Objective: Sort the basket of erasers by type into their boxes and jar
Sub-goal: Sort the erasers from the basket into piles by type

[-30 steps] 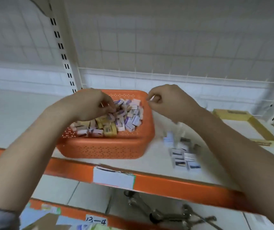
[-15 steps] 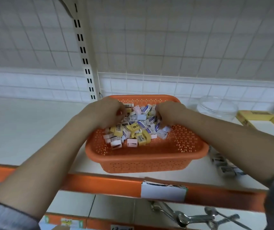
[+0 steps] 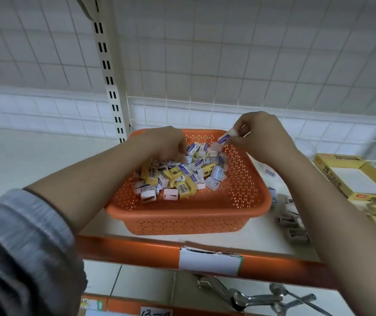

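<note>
The orange basket (image 3: 189, 215) stood on a white shelf (image 3: 34, 160), directly under both hands, and a heap of small erasers (image 3: 177, 174) in yellow, blue and white wrappers lay in its middle. The left hand (image 3: 162, 142) was down in the far left part of the heap with its fingers curled among the erasers; I cannot tell if it gripped one. The right hand (image 3: 262, 135) was above the far right corner of the basket and pinched one blue-and-white eraser (image 3: 227, 136) between thumb and fingertips.

To the right of the right hand, an open yellow box (image 3: 351, 176) with a white bottom lay on the shelf, and a clear jar (image 3: 305, 149) stood behind the right wrist, mostly hidden. Some loose erasers (image 3: 290, 221), grey and blurred, lay near the right forearm.

Behind the hands a white wire grid (image 3: 228, 65) covered the back of the shelf, with a slotted metal post (image 3: 108, 71) to the left of it. Below the hands, the shelf edge was an orange rail (image 3: 136, 249) with a white paper label (image 3: 209, 261). Under it some metal tools (image 3: 257, 297) lay on a lower shelf.
</note>
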Available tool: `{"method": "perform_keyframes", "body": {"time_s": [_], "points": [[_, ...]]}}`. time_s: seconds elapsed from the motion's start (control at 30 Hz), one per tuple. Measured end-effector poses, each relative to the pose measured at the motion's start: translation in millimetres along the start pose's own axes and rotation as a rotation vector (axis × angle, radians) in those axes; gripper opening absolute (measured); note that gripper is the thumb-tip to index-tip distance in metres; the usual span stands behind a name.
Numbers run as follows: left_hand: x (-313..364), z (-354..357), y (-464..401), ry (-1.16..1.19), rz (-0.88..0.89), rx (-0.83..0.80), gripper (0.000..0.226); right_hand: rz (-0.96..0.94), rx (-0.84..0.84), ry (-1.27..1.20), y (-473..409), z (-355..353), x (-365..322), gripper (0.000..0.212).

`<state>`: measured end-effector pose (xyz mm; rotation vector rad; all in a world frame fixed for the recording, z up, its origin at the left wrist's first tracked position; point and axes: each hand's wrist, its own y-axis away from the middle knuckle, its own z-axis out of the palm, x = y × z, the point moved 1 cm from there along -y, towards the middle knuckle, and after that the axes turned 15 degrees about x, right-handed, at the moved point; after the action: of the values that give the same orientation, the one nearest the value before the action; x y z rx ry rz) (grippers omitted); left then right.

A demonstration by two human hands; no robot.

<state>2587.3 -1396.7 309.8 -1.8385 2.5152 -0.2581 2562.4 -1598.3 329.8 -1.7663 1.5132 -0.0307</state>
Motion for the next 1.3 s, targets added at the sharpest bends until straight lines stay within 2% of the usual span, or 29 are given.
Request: {"method": "perform_keyframes", "body": {"time_s": [0.2,0.47,0.6,0.9,1.0,1.1,1.23,1.3], "points": [[4,5,-4,-0.064,0.005,-0.046,0.039,0.206,0.165,-0.327,29,-15,13,0.022],[-1,-7,5,-0.008,-0.055,0.039,0.03,0.358,0.279,-0.57,54,-26,15,0.018],[14,-29,26,0.022,-0.092,0.203,0.021,0.45,0.34,-0.672,62,-29,14,0.015],[61,-23,67,0.487,-0.131,0.578,0.013,0.525,0.477,-0.637,89,-52,32,0.01],[86,-11,67,0.589,-0.049,0.667,0.013,0.569,0.506,-0.61,104,-63,43,0.009],[115,0,65,0.617,0.105,0.743,0.024,0.642,0.589,-0.593,122,-77,57,0.016],[165,18,68,0.766,0.218,0.607,0.027,0.742,0.704,-0.555,142,-97,77,0.012],[190,30,71,0.745,0.238,0.519,0.03,0.773,0.722,-0.558,148,-105,88,0.014]]}}
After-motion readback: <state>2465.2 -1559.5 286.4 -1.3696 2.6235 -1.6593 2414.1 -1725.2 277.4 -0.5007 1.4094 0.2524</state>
